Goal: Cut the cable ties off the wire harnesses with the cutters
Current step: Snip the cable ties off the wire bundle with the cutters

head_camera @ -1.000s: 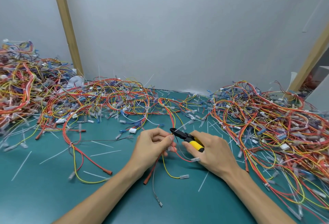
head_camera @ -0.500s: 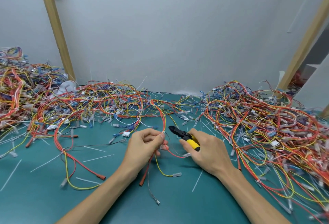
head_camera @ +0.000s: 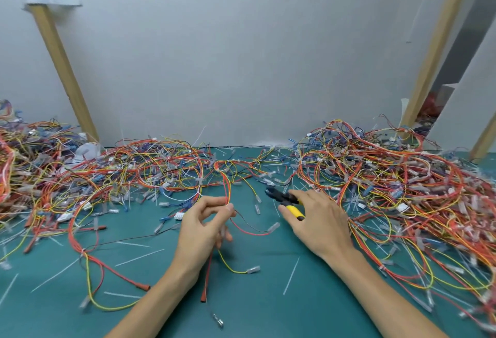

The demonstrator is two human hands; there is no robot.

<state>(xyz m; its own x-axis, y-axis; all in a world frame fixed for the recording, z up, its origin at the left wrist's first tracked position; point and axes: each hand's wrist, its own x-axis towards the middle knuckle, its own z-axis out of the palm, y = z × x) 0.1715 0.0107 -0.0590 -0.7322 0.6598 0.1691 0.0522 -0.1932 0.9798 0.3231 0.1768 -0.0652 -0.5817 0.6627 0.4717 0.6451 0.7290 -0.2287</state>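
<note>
**Desk**: teal surface set against a pale wall; carries every item listed here.

**Left hand**: near centre, just above the desk. Thumb and forefinger pinch the wire harness; the other fingers are loosely curled underneath.

**Wire harness**: red and yellow strands that run from the far tangle down into the left hand's pinch. Below the hand the ends fan out:
- a red-sleeved lead trailing toward the near edge;
- a yellow lead ending in a clear terminal;
- a red strand and a dark strand looping right to a second clear terminal.

**Right hand**: right of the left hand and apart from it, back of the hand uppermost. Fingers are curled round the cutters.

**Cutters**: black head, yellow grips. The head points far-left, near the harness but not touching it. Whether the blades are parted cannot be told.

**Left pile**: tangled red, yellow and blue wires spreading from the far left toward centre.

**Right pile**: a similar, denser tangle filling the right side beside the right forearm.

**Cut cable ties**: thin white strips scattered flat on the desk, near both forearms and along the edges of the piles.

**White connector**: small block lying just left of the left hand.

**Wooden battens**: one leans at far left and has a strip of white tape on it; another leans at far right.
</note>
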